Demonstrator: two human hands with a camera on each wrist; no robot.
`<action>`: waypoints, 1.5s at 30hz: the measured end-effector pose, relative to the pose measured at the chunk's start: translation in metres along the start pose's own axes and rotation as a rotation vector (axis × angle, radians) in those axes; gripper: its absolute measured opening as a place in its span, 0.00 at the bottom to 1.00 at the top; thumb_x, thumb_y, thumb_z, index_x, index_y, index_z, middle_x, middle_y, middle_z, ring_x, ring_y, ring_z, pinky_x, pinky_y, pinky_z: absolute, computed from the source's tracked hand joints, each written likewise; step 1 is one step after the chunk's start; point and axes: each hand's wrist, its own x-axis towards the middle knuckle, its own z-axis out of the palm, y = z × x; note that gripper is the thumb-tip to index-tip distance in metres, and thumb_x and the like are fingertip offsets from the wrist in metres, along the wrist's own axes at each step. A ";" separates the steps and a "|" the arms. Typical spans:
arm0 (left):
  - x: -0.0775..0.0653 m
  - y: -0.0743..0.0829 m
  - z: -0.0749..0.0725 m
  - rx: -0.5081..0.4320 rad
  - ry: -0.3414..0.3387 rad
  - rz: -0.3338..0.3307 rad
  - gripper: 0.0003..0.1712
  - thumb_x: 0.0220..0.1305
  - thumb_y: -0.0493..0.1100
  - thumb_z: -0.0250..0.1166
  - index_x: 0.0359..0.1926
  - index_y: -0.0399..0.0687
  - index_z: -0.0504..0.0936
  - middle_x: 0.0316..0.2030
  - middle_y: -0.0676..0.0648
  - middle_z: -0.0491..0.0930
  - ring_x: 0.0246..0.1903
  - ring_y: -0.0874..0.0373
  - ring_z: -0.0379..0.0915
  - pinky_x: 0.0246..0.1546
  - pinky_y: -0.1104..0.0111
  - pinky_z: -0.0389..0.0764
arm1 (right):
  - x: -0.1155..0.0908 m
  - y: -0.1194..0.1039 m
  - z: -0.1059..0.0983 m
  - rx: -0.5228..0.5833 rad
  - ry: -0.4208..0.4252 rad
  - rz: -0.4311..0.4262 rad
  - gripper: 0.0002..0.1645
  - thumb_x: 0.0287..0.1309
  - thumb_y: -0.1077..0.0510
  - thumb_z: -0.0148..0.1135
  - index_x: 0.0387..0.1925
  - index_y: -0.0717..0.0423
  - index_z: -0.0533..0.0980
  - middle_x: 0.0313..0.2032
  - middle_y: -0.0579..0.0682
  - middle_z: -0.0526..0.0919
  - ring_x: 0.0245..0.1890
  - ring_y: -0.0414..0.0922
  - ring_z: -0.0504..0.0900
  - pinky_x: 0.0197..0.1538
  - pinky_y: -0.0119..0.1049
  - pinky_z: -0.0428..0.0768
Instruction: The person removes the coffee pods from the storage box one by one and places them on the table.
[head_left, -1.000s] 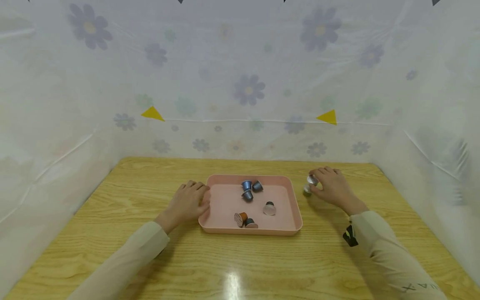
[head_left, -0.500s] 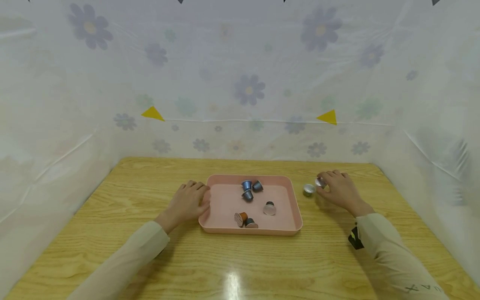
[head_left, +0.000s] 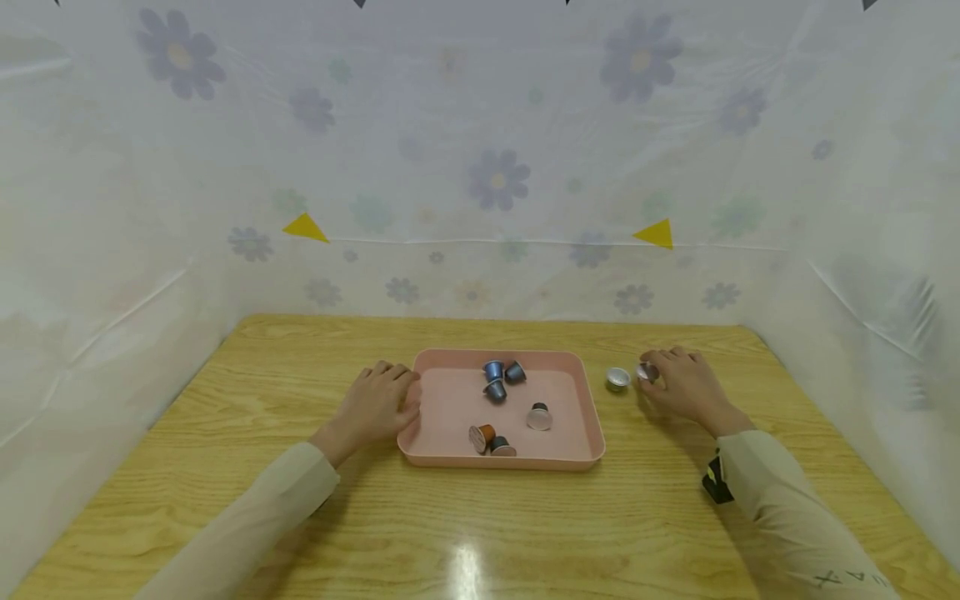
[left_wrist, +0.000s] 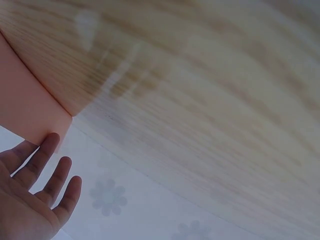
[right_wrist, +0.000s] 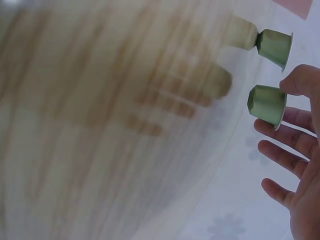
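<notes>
In the head view, my right hand (head_left: 681,385) pinches a green coffee capsule (right_wrist: 267,105) between thumb and fingers, its foil lid up. The right wrist view shows a gap between this capsule and its reflection in the tabletop. A second green coffee capsule (right_wrist: 275,47) stands on the table beside it, silver lid (head_left: 618,377) up. My left hand (head_left: 375,404) rests at the left rim of the pink tray (head_left: 442,417); in the left wrist view its fingers are loosely extended, one fingertip against the tray wall (left_wrist: 30,105).
Inside the tray lie several capsules: a blue one (head_left: 492,371), grey ones, an orange one (head_left: 482,437), and dark ones with pale lids, one of them a black capsule (head_left: 539,417). A wood-grain table (head_left: 337,517) carries everything. A flowered curtain (head_left: 435,167) encloses the back and sides.
My right hand has moved right and a little toward me with the held capsule, away from the standing one, which now shows fully. The left hand and tray have stayed put.
</notes>
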 end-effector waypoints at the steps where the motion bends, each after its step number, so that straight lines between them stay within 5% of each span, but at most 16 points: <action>1: 0.000 0.000 0.000 0.000 0.000 0.000 0.23 0.57 0.51 0.60 0.50 0.45 0.77 0.48 0.46 0.77 0.49 0.47 0.70 0.50 0.52 0.72 | 0.000 0.000 0.000 0.003 -0.005 0.002 0.21 0.53 0.54 0.60 0.48 0.60 0.74 0.37 0.54 0.81 0.44 0.57 0.73 0.45 0.60 0.68; 31: -0.001 0.001 -0.001 0.005 0.005 0.009 0.22 0.57 0.50 0.60 0.50 0.45 0.78 0.47 0.47 0.77 0.49 0.47 0.70 0.48 0.52 0.73 | -0.006 0.003 0.000 0.035 -0.083 0.040 0.25 0.54 0.52 0.59 0.52 0.60 0.72 0.37 0.52 0.80 0.47 0.59 0.73 0.48 0.63 0.66; 45: 0.000 0.001 -0.001 -0.002 -0.036 -0.021 0.23 0.57 0.51 0.59 0.52 0.46 0.77 0.49 0.47 0.77 0.51 0.48 0.69 0.50 0.52 0.72 | -0.003 0.002 -0.004 0.019 -0.055 0.019 0.26 0.56 0.49 0.57 0.53 0.59 0.72 0.49 0.60 0.77 0.49 0.60 0.72 0.50 0.62 0.65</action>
